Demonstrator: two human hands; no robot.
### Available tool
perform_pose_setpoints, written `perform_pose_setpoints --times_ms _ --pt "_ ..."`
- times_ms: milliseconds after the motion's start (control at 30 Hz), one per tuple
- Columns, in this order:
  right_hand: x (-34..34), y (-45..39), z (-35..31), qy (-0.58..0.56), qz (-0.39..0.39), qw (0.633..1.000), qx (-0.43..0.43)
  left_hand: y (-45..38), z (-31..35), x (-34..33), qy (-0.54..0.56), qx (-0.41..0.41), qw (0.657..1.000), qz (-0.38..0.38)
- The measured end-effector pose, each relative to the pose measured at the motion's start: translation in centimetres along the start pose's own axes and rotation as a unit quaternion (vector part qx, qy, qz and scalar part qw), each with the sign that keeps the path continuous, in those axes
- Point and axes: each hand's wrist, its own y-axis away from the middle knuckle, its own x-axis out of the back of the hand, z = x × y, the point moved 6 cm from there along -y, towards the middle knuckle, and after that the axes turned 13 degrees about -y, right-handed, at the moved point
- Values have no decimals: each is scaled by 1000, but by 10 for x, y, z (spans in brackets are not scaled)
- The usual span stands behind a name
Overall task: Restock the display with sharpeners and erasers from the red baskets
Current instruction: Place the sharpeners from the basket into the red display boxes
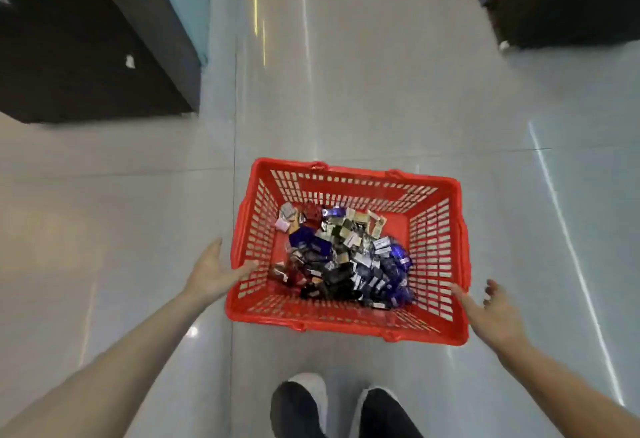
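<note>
Bright, even light falls from overhead, and the glossy pale floor (381, 91) throws it back as long thin streaks of glare above the red basket (346, 320) and to its right. A small round highlight sits on the floor just left of the basket's near corner. Shadows are soft and faint; the dark fixture (86, 39) up and left of the basket stays nearly featureless black. The picture is mildly soft throughout, with smeared detail in the small packets (346, 257) in the basket. The left hand (211, 271) and right hand (491, 313) are slightly blurred. Wide-angle distortion bends the floor lines and stretches the forearms towards the lower corners.
</note>
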Motion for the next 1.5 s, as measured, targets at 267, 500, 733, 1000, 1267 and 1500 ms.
perform_pose_setpoints --times_ms 267,500,733,1000,1267,1500 --pt "-40 -50 39 -84 19 996 16 -59 -8 -53 186 -1 982 -19" --pt "-14 -30 18 -121 12 992 17 -28 -2 -26 259 23 964 -57" --pt "106 78 -112 -137 -27 990 9 111 72 132 261 28 964 -46" --pt "296 229 -303 -144 -25 987 73 308 198 348 244 10 968 47" --pt "353 209 -452 -158 -31 978 130 314 284 439 280 -21 953 116" --pt "351 128 -590 -151 -31 980 126 209 384 510 298 -52 948 103"
